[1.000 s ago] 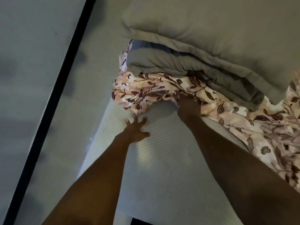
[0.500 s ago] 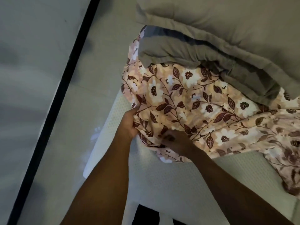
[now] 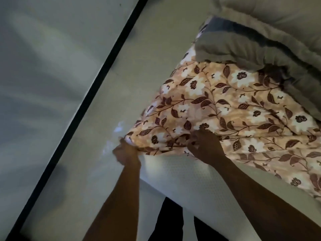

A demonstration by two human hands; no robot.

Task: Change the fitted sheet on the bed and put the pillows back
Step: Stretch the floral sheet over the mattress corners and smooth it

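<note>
Black strip (image 3: 104, 72): slants down the left side.
Left hand (image 3: 126, 153): grips the sheet (image 3: 225, 105) by its corner, lower middle.
Sheet: flowery, middle right on the mattress (image 3: 173, 174), corner pointing lower left.
Right hand (image 3: 206, 146): pinches the sheet's edge.
Grey bedding (image 3: 260, 40): upper right, on the sheet.

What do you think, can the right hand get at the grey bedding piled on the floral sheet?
Probably yes, once freed: the right hand grips the floral sheet at its edge, and the grey bedding lies beyond it, with only open sheet between.
</note>
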